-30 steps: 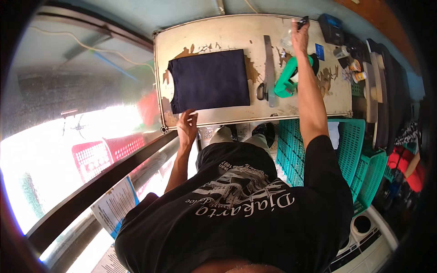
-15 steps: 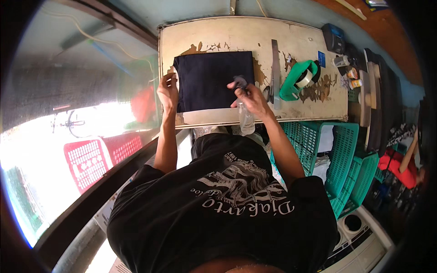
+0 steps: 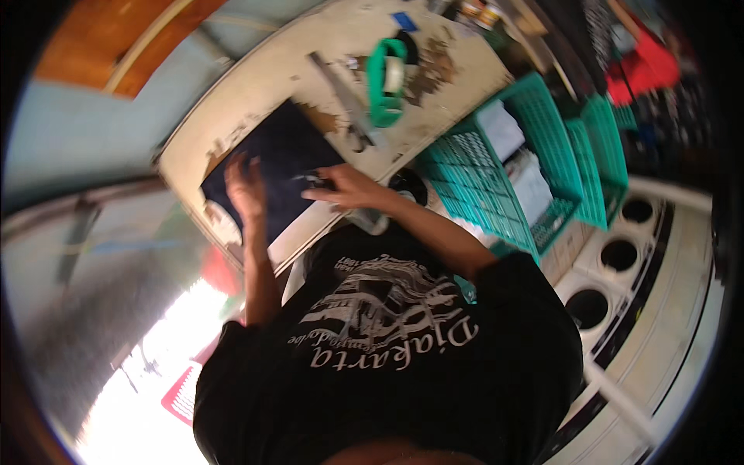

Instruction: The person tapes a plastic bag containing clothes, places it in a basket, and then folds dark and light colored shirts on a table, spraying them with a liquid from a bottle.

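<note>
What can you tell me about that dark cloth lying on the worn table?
The dark cloth is navy, nearly black, plain and looks like soft fabric folded into a flat rectangle. It lies on the pale, chipped table, near the edge closest to the person. The left hand is spread over its near part, and the right hand, gripping a clear spray bottle, reaches over its right edge. The picture is blurred, so seams or a print cannot be made out.

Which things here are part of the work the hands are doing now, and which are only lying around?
In use:
- dark folded cloth on the worn table
- left hand, on the cloth
- right hand, holding a clear spray bottle

Lying about:
- green tape dispenser
- teal baskets
- red basket
</note>
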Available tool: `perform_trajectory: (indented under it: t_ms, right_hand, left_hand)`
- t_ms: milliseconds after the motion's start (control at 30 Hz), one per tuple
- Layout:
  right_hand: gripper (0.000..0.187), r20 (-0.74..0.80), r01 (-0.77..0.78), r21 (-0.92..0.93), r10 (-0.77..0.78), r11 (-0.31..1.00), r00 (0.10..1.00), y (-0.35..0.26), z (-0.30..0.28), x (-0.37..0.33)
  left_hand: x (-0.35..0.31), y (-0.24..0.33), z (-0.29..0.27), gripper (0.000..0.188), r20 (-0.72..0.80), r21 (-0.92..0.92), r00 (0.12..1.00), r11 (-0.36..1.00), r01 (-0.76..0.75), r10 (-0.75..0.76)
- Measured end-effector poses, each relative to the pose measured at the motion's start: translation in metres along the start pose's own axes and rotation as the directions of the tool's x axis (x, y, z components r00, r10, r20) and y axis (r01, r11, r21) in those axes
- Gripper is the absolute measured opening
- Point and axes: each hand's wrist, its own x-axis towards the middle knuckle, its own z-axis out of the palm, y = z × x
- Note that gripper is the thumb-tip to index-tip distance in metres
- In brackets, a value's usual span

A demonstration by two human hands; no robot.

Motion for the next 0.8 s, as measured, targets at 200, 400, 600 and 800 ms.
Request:
perform_trajectory:
  t_ms: [200, 400, 600, 800]
  right_hand:
    - [0.058, -0.475, 0.227, -0.083, -0.239, 0.97, 0.847, 0.006, -0.047, 0.076]
    - [0.064, -0.745, 0.242, -0.388, -0.457, 0.889, 0.486, -0.004, -0.186, 0.141]
    - [0.065, -0.814, 0.146, -0.414, -0.437, 0.899, 0.383, -0.023, -0.241, 0.186]
    - [0.075, -0.825, 0.188, -0.324, -0.375, 0.927, 0.423, 0.001, -0.256, 0.205]
  left_hand:
    - [0.037, 0.044, -0.035, 0.019, 0.272, -0.235, 0.944, 0.938, 0.253, -0.187]
    - [0.02, 0.068, -0.041, 0.016, 0.402, -0.279, 0.883, 0.886, 0.371, -0.243]
    - [-0.024, 0.079, -0.044, 0.016, 0.49, -0.258, 0.845, 0.891, 0.374, -0.213]
    - [-0.042, 0.109, -0.044, 0.017, 0.519, -0.167, 0.811, 0.898, 0.407, -0.271]
